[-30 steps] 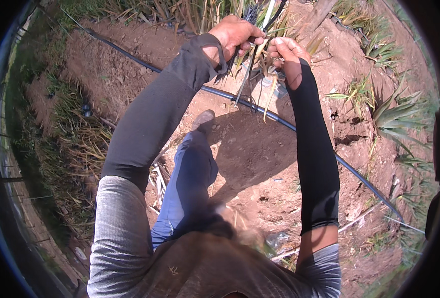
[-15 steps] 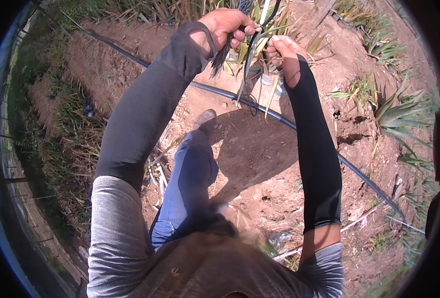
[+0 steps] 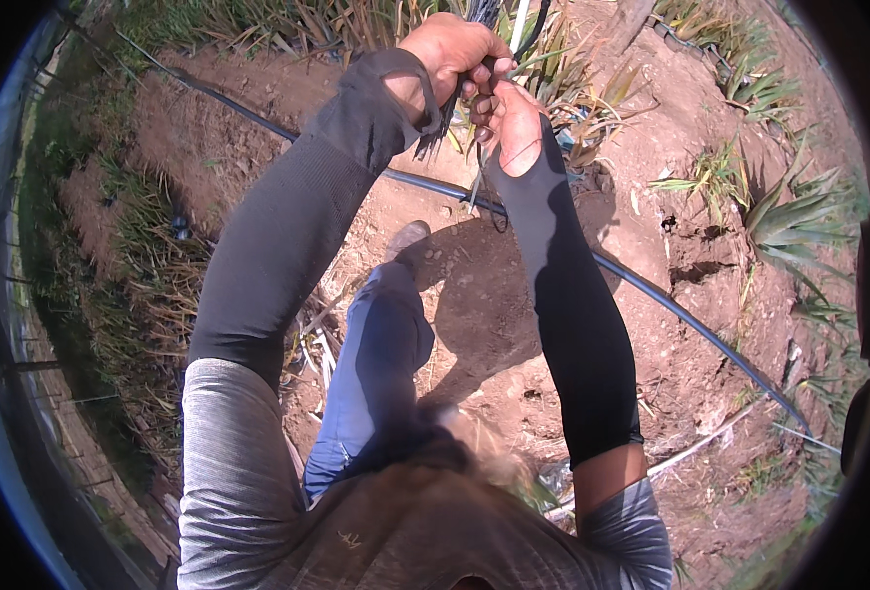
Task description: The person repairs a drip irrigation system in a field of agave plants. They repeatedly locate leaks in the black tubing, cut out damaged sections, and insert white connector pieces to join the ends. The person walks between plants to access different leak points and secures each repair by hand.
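Note:
My left hand [image 3: 448, 54] is closed on a bundle of thin dark strips [image 3: 430, 140], which hangs below the fingers and sticks out above them. Just below and right of it, my right hand [image 3: 509, 123] has its curled fingers against those of the left; what they pinch is too small and hidden to make out. A white upright rod [image 3: 522, 20] and a black cord or thin tube [image 3: 535, 29] rise behind both hands, among long narrow leaves. Dark sleeves cover my forearms.
Dry reddish soil [image 3: 474, 295] lies under my foot [image 3: 406, 241]. A black hose [image 3: 681, 315] crosses diagonally behind the hands. Spiky plants [image 3: 789, 226] grow at right, dry grass [image 3: 140, 285] at left, and a wooden post [image 3: 632, 25] stands at top right. A pale pipe [image 3: 700, 442] lies lower right.
My right hand has moved left and turned inward, so it now meets my left hand. My left hand has shifted slightly up and left since the earliest frame, still gripping the bundle.

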Demonstrator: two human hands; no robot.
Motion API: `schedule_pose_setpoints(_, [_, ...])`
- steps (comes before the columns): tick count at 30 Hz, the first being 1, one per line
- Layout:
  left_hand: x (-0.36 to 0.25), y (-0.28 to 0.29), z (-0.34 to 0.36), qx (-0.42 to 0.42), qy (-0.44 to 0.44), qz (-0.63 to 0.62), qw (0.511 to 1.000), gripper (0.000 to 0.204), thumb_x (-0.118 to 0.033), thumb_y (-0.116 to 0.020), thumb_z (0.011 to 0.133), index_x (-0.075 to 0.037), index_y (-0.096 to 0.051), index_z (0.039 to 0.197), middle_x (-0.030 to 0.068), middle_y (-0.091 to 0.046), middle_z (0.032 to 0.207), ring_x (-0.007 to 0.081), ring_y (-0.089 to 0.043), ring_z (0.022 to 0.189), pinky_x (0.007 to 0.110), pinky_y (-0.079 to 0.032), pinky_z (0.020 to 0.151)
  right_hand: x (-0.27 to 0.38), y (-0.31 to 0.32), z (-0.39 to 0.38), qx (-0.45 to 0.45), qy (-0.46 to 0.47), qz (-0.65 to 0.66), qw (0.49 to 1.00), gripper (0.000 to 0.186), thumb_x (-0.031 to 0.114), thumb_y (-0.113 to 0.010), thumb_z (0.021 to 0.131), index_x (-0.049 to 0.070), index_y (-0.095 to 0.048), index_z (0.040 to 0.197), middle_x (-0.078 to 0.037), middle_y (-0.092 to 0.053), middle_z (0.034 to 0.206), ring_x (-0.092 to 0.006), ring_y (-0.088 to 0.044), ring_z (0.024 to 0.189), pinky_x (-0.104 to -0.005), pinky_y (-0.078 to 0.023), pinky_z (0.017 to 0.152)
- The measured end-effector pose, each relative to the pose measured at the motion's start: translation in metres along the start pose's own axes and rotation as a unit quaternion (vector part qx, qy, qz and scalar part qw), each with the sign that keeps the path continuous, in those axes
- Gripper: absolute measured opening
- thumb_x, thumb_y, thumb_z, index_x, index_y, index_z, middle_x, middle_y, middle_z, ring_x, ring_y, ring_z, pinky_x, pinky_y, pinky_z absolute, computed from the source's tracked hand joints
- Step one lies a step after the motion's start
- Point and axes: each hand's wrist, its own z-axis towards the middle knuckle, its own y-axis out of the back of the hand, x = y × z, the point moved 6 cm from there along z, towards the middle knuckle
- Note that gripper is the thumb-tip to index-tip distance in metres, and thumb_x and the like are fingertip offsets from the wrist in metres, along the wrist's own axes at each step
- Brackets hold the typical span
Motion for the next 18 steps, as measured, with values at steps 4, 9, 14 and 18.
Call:
schedule_pose_setpoints(4, [-0.001,-0.002,-0.013,-0.015,-0.017,0.021,1.000,0.014,-0.011,-0.066,0.082,0.003,-0.068,0.079,0.0018,-0.059,0.062,0.0062,-0.042,0.047,0.023,-0.031,0.040,0.002,-0.008,0.004,0.061,0.000,-0.012,0.998,0.023,0.028,-0.047,0.096,0.011,-0.062,0.094,0.001,-0.062,0.076,-0.0106,-0.053,0.066,-0.0243,-0.036,0.056])
schedule_pose_setpoints(9, [0.013,0.001,-0.019,0.031,-0.031,-0.067,0.997,0.022,-0.015,-0.059,0.090,0.003,-0.067,0.097,-0.0007,-0.059,0.070,0.0049,-0.039,0.050,0.020,-0.031,0.043,0.036,0.016,-0.011,-0.054,0.142,-0.260,0.954,0.024,0.024,-0.058,0.093,0.002,-0.066,0.098,-0.005,-0.067,0.087,-0.0098,-0.057,0.076,-0.0259,-0.045,0.068])
schedule_pose_setpoints(14, [0.040,0.002,-0.016,0.053,-0.013,-0.206,0.977,0.027,-0.018,-0.054,0.093,0.003,-0.063,0.109,-0.0013,-0.057,0.073,0.0050,-0.036,0.053,0.020,-0.029,0.045,0.083,0.004,-0.027,-0.047,0.400,-0.407,0.820,0.027,0.004,-0.062,0.081,0.009,-0.065,0.108,-0.007,-0.061,0.090,-0.0163,-0.060,0.078,-0.0295,-0.049,0.068])
schedule_pose_setpoints(18, [0.044,0.001,-0.017,0.045,-0.023,-0.234,0.971,0.026,-0.018,-0.053,0.094,0.002,-0.061,0.108,0.0011,-0.059,0.074,0.0055,-0.038,0.052,0.021,-0.029,0.046,0.094,-0.022,-0.027,0.018,0.525,-0.491,0.695,0.027,0.000,-0.060,0.079,0.012,-0.068,0.102,-0.009,-0.060,0.091,-0.0237,-0.061,0.080,-0.0332,-0.050,0.071])
